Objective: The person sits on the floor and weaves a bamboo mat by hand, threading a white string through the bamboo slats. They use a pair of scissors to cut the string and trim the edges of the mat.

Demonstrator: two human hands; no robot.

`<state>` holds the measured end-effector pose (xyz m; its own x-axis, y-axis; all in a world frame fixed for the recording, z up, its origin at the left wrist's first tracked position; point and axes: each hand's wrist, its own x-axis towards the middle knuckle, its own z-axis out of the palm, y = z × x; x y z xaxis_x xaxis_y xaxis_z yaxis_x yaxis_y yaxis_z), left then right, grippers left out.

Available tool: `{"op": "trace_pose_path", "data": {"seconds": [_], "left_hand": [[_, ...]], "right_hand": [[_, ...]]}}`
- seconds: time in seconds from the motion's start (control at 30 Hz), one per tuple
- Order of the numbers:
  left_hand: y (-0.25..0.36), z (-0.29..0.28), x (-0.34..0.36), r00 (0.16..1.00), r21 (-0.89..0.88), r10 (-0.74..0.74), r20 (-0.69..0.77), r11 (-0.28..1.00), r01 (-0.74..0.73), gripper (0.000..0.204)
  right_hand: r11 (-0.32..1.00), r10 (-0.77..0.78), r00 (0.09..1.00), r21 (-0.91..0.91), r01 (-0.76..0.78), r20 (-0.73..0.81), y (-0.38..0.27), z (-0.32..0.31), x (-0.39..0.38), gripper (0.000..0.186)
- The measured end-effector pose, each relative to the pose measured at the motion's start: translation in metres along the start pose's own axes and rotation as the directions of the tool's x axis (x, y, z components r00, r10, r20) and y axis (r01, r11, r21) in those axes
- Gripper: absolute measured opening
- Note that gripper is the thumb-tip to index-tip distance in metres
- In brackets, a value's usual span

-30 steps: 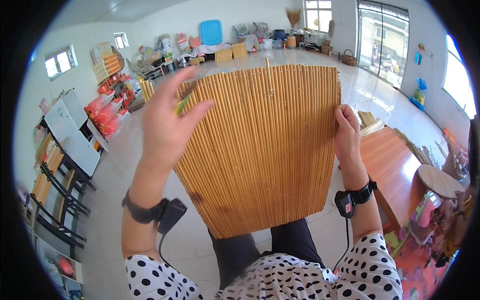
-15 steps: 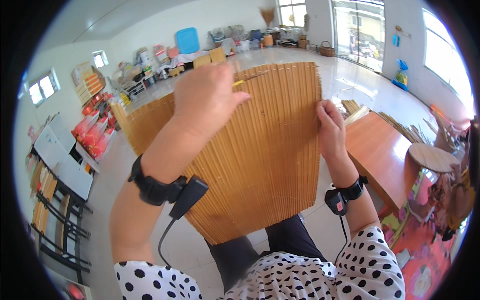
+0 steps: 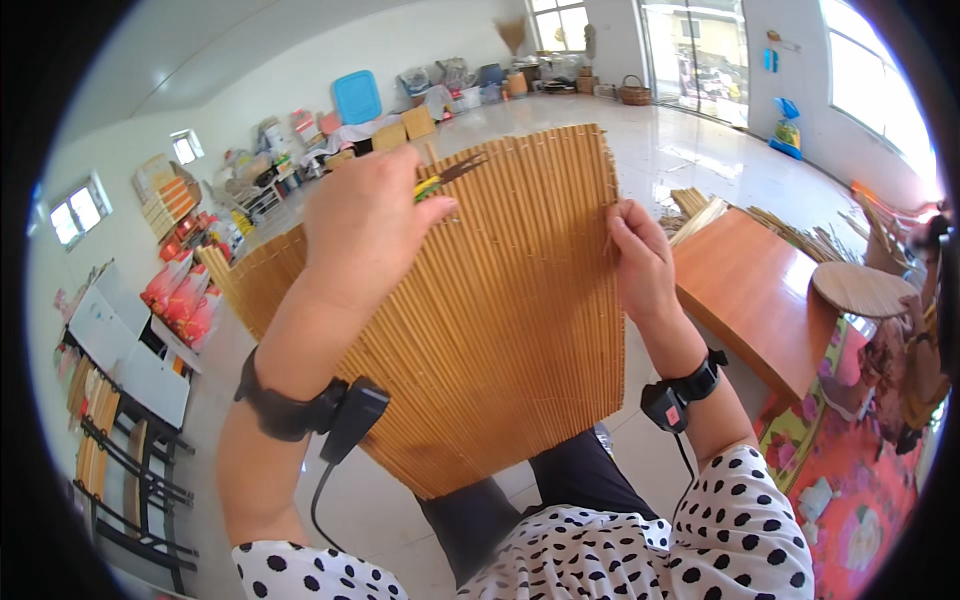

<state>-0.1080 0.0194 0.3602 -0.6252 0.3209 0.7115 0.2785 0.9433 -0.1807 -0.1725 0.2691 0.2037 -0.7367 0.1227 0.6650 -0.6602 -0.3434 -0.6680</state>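
Observation:
A mat of thin brown reed-like sticks [image 3: 510,320], bound side by side with thread, is spread tilted in front of my body and over my lap. My left hand [image 3: 365,215] is closed over its upper left part. From that hand sticks out a pair of pliers [image 3: 460,168] with yellow-green handles and dark, narrow jaws, lying close to the mat's upper edge. My right hand [image 3: 643,258] pinches the mat's right edge near the upper corner, thumb in front. The fingers of my left hand are mostly hidden behind its back.
To the right stands an orange-brown table [image 3: 750,290], with a round woven board [image 3: 862,289] beyond it. Bundles of loose sticks [image 3: 815,245] lie behind the table. A red floral cloth [image 3: 850,500] is at the lower right. Black-framed benches [image 3: 130,440] stand on the left.
The pliers' dark jaws now show more fully past my left hand, which has shifted slightly left and down. My right hand keeps its pinch; the view has turned a little.

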Motion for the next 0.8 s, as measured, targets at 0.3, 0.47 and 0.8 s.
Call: {"op": "trace_pose_path", "data": {"seconds": [0.3, 0.47, 0.8], "left_hand": [[0.010, -0.011, -0.002, 1.000, -0.086, -0.003, 0.014, 0.996, 0.005, 0.041], [-0.010, -0.004, -0.003, 0.985, -0.326, 0.069, -0.160, 0.938, -0.119, 0.038], [-0.011, 0.000, -0.001, 0.987, -0.388, 0.057, -0.148, 0.915, -0.111, 0.033]], "right_hand": [[0.994, 0.026, 1.000, 0.108, -0.027, 0.018, -0.005, -0.004, -0.001, 0.008], [0.993, 0.024, 0.999, 0.112, -0.028, 0.029, -0.006, 0.000, 0.000, 0.008], [0.996, 0.007, 1.000, 0.093, -0.008, 0.016, -0.008, -0.004, -0.002, 0.008]]}}
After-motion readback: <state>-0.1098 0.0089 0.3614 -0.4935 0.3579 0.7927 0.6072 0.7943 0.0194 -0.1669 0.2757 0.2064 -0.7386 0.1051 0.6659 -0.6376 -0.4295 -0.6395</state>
